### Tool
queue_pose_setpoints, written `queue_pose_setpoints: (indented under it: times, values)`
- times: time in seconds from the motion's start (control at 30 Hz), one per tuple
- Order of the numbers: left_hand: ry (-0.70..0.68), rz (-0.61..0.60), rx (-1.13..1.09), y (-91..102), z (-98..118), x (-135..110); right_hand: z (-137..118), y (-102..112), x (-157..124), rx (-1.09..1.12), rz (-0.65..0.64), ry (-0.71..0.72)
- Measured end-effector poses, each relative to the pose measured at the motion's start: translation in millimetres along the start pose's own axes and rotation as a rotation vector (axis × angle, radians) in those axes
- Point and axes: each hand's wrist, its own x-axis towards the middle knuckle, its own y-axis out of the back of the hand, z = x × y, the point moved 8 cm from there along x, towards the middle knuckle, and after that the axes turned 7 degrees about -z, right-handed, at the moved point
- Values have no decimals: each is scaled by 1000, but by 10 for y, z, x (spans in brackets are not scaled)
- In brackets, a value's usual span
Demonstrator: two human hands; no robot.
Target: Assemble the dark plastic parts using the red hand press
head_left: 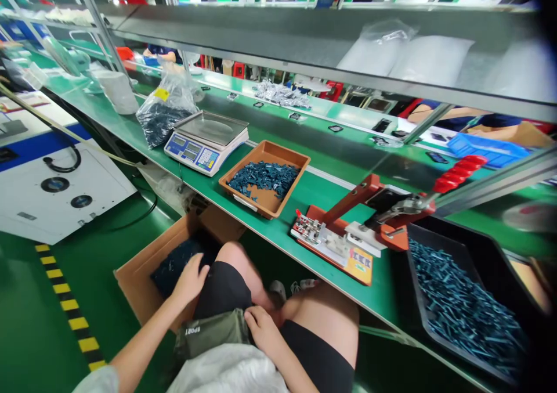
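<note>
Left hand (pixel 189 280) at 10 o'clock, reaching down into a cardboard box (pixel 148 277), fingers (pixel 198 271) loose and spread on a dark bag (pixel 178 262), no clear grip. Right hand (pixel 262 332) at 6 o'clock, fingers (pixel 255 318) curled around the edge of an olive pouch (pixel 213 333) on the lap. Along a green workbench (pixel 313 201): digital scale (pixel 206 143) at 11 o'clock, brown tray of blue parts (pixel 263 178) at 12, red toggle press (pixel 348 224) at 1, black bin of blue parts (pixel 461 306) at 3. Bench edge just past the knees; open green floor with yellow-and-black tape (pixel 72 306) at 9 o'clock.
</note>
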Motion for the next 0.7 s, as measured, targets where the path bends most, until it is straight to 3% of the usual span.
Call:
queue_pose_setpoints:
  times: [0.13, 0.23, 0.5, 0.7]
  values:
    - [-343, -354, 30, -771, 941, -567, -53, 48, -69, 28, 65, 30]
    - [-517, -525, 89, -1111, 1337, -901, -83, -30, -93, 118, 13, 95]
    - [-601, -606, 202, -1311, 1108, -727, -122, -83, 16, 19, 15, 134]
    - [-624, -607, 193, -1228, 970, -774, -259, -137, 79, -58, 8, 140]
